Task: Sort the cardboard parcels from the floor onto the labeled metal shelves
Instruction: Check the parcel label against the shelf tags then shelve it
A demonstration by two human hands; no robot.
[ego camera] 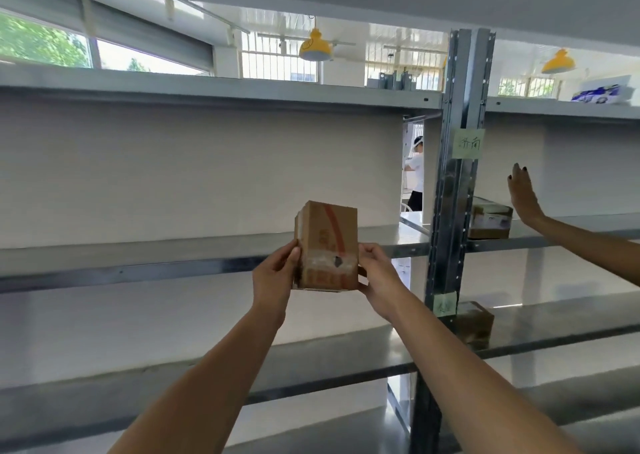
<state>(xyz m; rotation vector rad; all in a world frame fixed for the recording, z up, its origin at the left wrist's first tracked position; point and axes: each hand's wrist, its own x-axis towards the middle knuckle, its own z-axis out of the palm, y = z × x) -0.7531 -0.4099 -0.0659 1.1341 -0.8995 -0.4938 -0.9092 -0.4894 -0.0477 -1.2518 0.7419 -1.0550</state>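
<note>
I hold a small cardboard parcel [327, 245] with red print and clear tape upright in both hands, in front of the middle metal shelf [138, 256]. My left hand [275, 277] grips its left side and my right hand [375, 273] grips its right side. The parcel's bottom hangs a little below the shelf's front edge. A green paper label [468, 143] is stuck on the steel upright [453, 193], and a second green label [445, 304] sits lower on it.
Another person's hand [523, 193] and forearm reach in from the right over the neighbouring shelf bay. A parcel [490, 221] lies on that bay's middle shelf and another parcel [474, 323] on the shelf below. A person stands far behind the gap.
</note>
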